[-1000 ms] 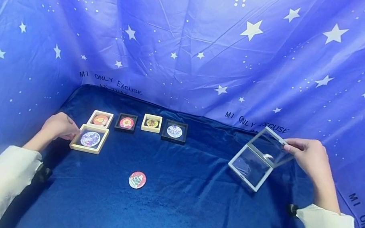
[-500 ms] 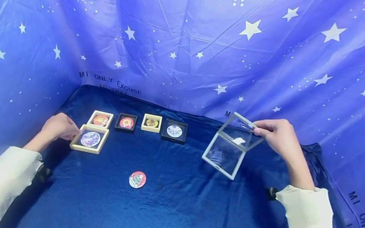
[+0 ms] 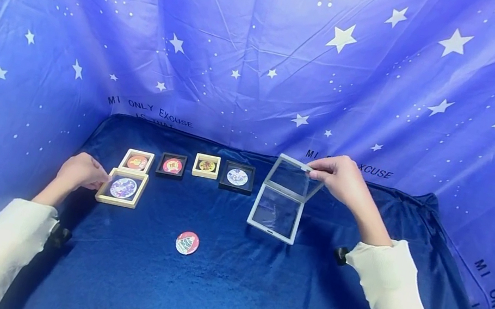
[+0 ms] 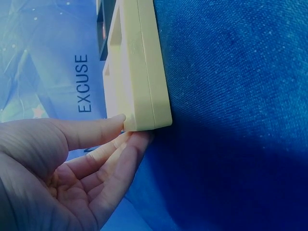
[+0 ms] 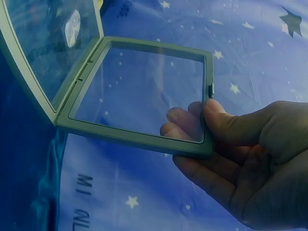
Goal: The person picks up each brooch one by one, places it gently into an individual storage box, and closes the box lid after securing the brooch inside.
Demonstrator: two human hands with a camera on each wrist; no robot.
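My right hand (image 3: 340,177) pinches the upper edge of a hinged display frame (image 3: 273,232) with clear film windows. The frame hangs unfolded over the cloth, its pale grey halves at an angle; thumb on one face and fingers behind show in the right wrist view. At the left, a cream square frame (image 3: 116,202) holding a round purple-and-white badge (image 3: 124,188) lies on the cloth. Thumb and fingers of my left hand (image 3: 81,170) pinch its corner. A round badge (image 3: 187,243) with a tree picture on red and white lies loose nearer the front.
Behind stand several smaller framed badges: a cream one (image 3: 138,162) touching the held cream frame, a black one (image 3: 171,166), a small cream one (image 3: 206,166) and another black one (image 3: 237,177). Blue velvety cloth (image 3: 223,294) covers the table; a starry curtain (image 3: 257,40) surrounds it.
My right hand has carried the unfolded hinged frame leftward, close to the right-hand black frame. The left hand, the cream frame and the loose badge have stayed in place.
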